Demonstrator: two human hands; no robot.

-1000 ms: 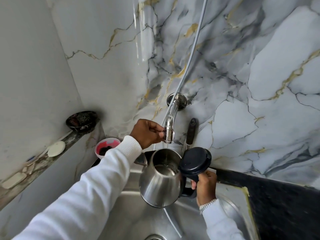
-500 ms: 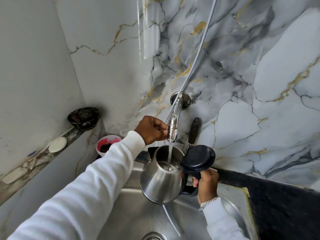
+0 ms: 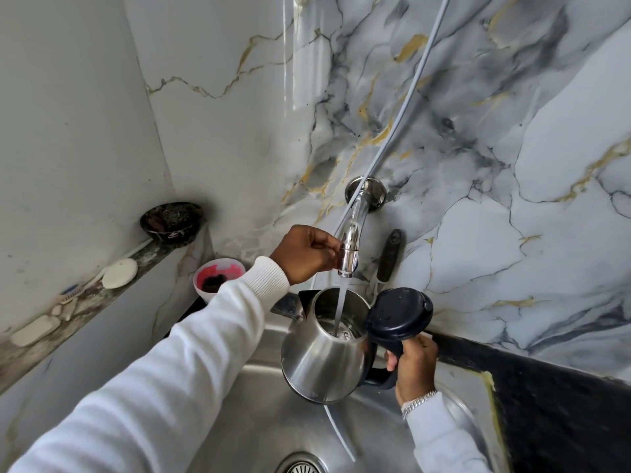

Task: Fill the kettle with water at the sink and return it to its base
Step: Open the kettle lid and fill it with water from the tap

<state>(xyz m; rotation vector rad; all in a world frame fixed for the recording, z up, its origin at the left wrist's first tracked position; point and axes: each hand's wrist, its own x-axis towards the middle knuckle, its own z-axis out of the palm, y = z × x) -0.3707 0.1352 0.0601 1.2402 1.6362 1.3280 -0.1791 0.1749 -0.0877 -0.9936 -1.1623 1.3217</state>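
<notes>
A stainless steel kettle [image 3: 321, 363] hangs over the steel sink [image 3: 246, 421], its black lid [image 3: 399, 314] flipped open. My right hand [image 3: 415, 365] grips the kettle's black handle. A chrome wall tap [image 3: 351, 244] stands directly above the kettle's mouth, and a stream of water [image 3: 341, 305] runs from it into the kettle. My left hand [image 3: 305, 256] is closed on the tap's knob at the left of the spout. The kettle's base is not in view.
A dark counter [image 3: 546, 404] lies right of the sink. A pink-stained white cup [image 3: 218, 278] sits at the sink's back left corner. The left ledge [image 3: 88, 302] holds a dark bowl [image 3: 172, 220], soap pieces and a toothbrush. A black-handled tool [image 3: 389, 256] leans on the marble wall.
Water started running from the tap into the kettle, and the stream is now steady. My left hand stayed on the tap knob; the kettle stayed under the spout.
</notes>
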